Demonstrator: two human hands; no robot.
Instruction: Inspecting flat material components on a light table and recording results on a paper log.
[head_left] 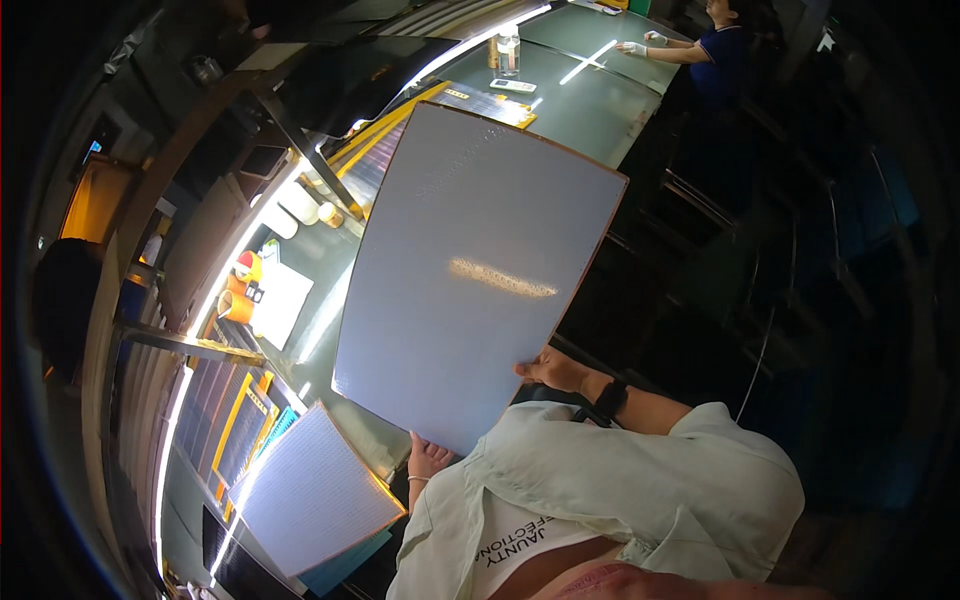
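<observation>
A large pale grey rectangular panel (450, 220) with a thin brown edge is held up in front of me, tilted. Light glares off its lower middle as a yellowish streak. My right hand (555, 370) grips its right edge near the bottom corner, thumb on the face. At the lower edge, my left hand (428, 458) is closed on the panel, its fingers partly hidden. Left of that hand lies a second pale panel (315, 490), finely lined, with an orange-brown edge. It rests on a stack with blue and yellow-edged pieces showing beneath.
Behind the panel runs a long glass-topped bench (560, 110) with a bottle (508, 52) and a white remote-like device (513, 86). Orange tape rolls (236, 305) and a white paper sheet (282, 305) lie leftward, below a metal frame (200, 346). A gloved co-worker (715, 60) works far right.
</observation>
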